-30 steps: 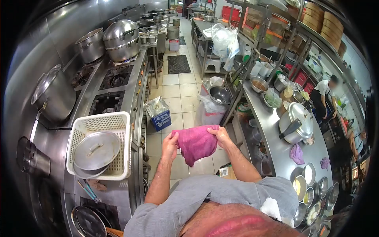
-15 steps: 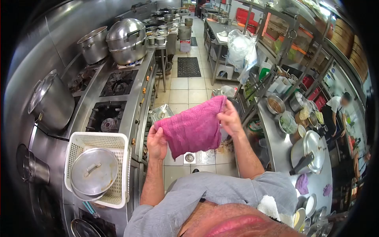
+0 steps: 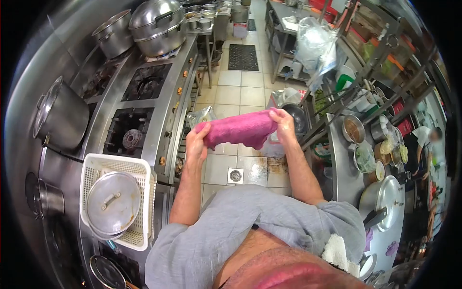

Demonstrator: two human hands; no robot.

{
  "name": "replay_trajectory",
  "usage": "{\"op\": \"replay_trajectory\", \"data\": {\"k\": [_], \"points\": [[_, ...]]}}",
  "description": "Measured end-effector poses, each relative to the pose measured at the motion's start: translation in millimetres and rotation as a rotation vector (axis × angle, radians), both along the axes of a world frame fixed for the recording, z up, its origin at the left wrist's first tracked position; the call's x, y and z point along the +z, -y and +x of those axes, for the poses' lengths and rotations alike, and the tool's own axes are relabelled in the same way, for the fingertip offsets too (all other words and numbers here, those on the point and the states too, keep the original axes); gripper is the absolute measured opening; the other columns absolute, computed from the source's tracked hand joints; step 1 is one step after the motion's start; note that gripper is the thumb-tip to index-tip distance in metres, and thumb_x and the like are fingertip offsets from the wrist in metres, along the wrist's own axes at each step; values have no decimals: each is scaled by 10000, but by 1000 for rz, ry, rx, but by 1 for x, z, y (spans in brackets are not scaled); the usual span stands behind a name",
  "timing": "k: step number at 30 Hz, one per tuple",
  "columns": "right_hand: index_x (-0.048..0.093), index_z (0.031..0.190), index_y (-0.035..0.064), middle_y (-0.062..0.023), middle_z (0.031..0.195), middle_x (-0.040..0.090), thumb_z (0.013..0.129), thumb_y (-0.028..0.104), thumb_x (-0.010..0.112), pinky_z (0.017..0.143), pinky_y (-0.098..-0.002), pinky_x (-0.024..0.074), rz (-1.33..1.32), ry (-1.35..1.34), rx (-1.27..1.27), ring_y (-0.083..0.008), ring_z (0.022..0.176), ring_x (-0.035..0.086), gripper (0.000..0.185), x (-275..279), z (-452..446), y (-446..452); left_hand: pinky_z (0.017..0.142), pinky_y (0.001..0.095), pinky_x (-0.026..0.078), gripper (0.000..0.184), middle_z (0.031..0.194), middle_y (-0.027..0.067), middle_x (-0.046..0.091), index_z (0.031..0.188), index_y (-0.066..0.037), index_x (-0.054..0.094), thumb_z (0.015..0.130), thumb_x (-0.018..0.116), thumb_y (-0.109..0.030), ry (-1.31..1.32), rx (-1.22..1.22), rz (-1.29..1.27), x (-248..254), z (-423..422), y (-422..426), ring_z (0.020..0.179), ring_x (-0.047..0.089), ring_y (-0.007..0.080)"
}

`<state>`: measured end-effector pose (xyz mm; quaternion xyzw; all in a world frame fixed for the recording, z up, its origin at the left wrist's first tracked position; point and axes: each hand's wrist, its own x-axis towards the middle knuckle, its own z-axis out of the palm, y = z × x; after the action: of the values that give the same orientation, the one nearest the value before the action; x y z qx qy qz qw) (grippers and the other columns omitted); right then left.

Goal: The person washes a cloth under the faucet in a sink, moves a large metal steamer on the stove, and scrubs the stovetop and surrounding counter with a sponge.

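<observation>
A pink cloth is stretched level between my two hands, above the tiled floor. My left hand is closed on its left end, the thumb on top. At the right end, my right hand pinches the cloth's upper corner. The lower edge hangs loose and uneven. Below the cloth a square floor drain shows.
On the left, a stove counter holds a white basket with a metal lid, burners and large pots. A steel table with bowls and a pressure cooker stands right. A person is at far right.
The cloth has been raised and now hangs shorter, more level than half a second ago. Both hands have moved up with it. The view has shifted, with the stove and floor appearing higher.
</observation>
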<state>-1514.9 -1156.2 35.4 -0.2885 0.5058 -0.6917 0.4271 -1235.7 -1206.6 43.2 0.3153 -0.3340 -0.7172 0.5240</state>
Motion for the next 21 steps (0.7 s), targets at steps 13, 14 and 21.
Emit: {"op": "replay_trajectory", "data": {"k": [13,14,21], "points": [[587,1071,-7,-54,894,612,682,-31,710,692,-303,485,-96,-291,122,-163,769,588,409,21,13,7,871,362,446,504,1070,154,502,1103,-25,543,628,711,0,899,22,-653,-18,27,15,1009,527,279],[587,1071,-7,-54,894,612,682,-31,710,692,-303,485,-81,-286,124,-163,769,588,409,22,16,9,882,378,434,456,1055,162,486,1053,-38,580,615,702,-10,1105,3,-704,-24,31,19,1010,511,313],[590,770,-1,-129,813,489,697,173,727,730,-348,415,-32,-1211,-182,-282,829,502,234,33,42,18,714,347,478,226,958,130,566,810,-24,619,732,672,-229,1022,109,-403,-50,48,59,841,561,263]]}}
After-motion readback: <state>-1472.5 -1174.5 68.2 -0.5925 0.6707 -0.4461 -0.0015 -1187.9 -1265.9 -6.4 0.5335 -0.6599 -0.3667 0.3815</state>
